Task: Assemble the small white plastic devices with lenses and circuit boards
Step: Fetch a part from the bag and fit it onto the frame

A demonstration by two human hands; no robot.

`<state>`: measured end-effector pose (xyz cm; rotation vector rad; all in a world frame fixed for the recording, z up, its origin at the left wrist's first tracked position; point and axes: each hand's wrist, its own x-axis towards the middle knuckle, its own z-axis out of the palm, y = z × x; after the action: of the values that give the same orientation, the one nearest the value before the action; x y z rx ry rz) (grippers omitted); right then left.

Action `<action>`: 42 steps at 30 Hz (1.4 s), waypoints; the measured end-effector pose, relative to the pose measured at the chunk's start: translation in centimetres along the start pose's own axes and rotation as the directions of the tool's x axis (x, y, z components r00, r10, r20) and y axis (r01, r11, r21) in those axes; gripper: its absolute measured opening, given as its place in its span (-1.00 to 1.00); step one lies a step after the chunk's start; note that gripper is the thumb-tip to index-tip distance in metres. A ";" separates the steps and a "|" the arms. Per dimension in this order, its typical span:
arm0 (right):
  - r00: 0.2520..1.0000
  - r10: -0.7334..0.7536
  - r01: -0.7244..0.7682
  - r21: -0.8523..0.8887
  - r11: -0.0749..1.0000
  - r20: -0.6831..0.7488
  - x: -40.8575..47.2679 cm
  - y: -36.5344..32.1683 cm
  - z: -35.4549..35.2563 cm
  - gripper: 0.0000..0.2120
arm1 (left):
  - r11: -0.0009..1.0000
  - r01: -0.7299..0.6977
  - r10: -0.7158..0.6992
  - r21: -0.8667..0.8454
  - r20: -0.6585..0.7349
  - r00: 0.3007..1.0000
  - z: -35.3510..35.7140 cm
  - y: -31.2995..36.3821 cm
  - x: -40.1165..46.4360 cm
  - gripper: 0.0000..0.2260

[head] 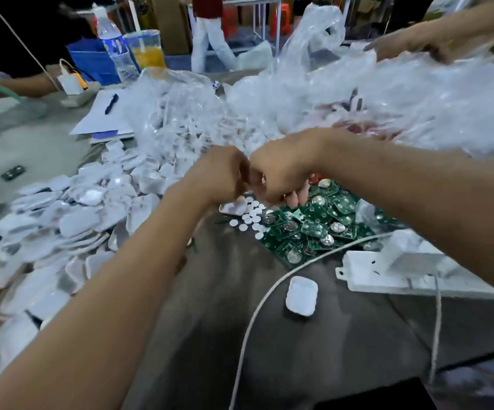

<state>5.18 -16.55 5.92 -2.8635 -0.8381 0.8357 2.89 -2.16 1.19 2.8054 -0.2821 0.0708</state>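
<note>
My left hand (219, 176) and my right hand (281, 173) meet knuckle to knuckle above the table's middle, fingers curled inward. What they hold is hidden between them. Below the hands lie several small white round lenses (250, 216) and one white shell (231, 208). A heap of green circuit boards (313, 226) with silver coin cells spreads to the right. A large pile of white plastic shells (71, 220) covers the left side.
Clear plastic bags (343, 102) fill the back; another person's hand (411, 45) reaches into them. A white earbud case (301, 295), a white cable (257, 309) and a white power strip (387, 270) lie near right. Paper with a pen (111, 104), bottle (117, 45).
</note>
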 end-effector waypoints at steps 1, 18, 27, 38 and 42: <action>1.000 -0.007 0.007 0.034 0.999 -0.022 0.3 -0.3 0.6 -0.89 | 0.999 -0.003 0.001 0.037 0.061 0.998 -0.1 -0.3 -0.6 -0.79; 0.708 0.126 0.058 0.235 0.970 -0.695 5.4 -0.6 3.3 -0.86 | 0.973 0.225 -0.229 0.045 0.218 0.949 -4.9 -5.6 -2.7 -0.88; 0.798 -0.131 0.146 -0.022 0.989 -0.589 7.8 -3.7 3.2 -0.67 | 0.959 0.281 -0.272 0.038 -0.166 0.948 -3.8 -7.3 -0.4 -0.74; 0.900 0.130 -0.290 -0.348 0.892 -0.417 7.1 -2.8 0.5 -0.76 | 0.929 0.370 -0.360 0.030 -0.161 0.919 -4.1 -7.6 0.4 -0.79; 0.926 0.120 -0.272 -0.414 0.869 -0.357 6.7 -3.7 0.4 -0.75 | 0.907 0.421 -0.399 0.015 -0.287 0.871 -4.1 -7.5 0.3 -0.70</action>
<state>7.92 -10.02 2.99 -3.4097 -0.7920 0.1646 4.59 6.11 2.77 2.8168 0.3942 0.3808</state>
